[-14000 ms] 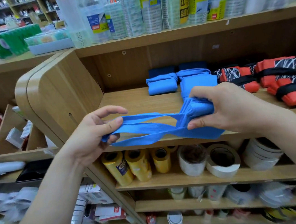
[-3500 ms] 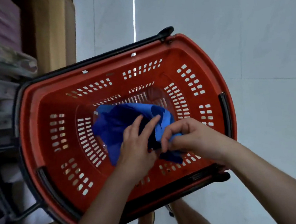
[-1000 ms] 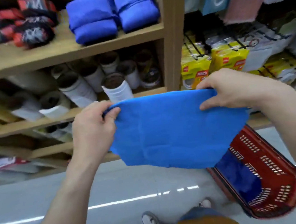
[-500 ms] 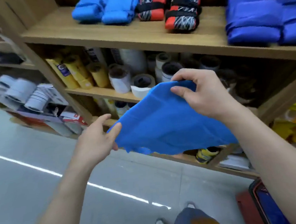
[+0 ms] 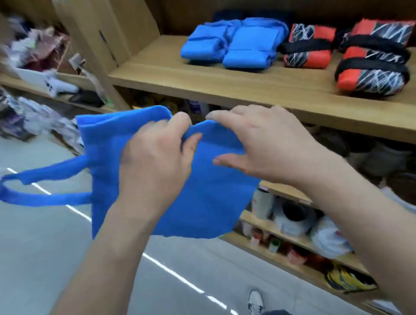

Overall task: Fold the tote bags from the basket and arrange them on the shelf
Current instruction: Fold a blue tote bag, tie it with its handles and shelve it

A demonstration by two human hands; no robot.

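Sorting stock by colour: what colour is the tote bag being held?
Plain blue tote bag, head view.

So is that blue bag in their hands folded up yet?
Not yet. The blue bag hangs mostly spread between both hands, handles dangling loose, unlike the bundles on the shelf.

Three blue bags [image 5: 200,196], perhaps two red [image 5: 371,65].

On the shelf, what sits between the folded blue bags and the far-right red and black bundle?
In the head view, one red and black bundle lies between the folded blue bags and the far-right bundle.
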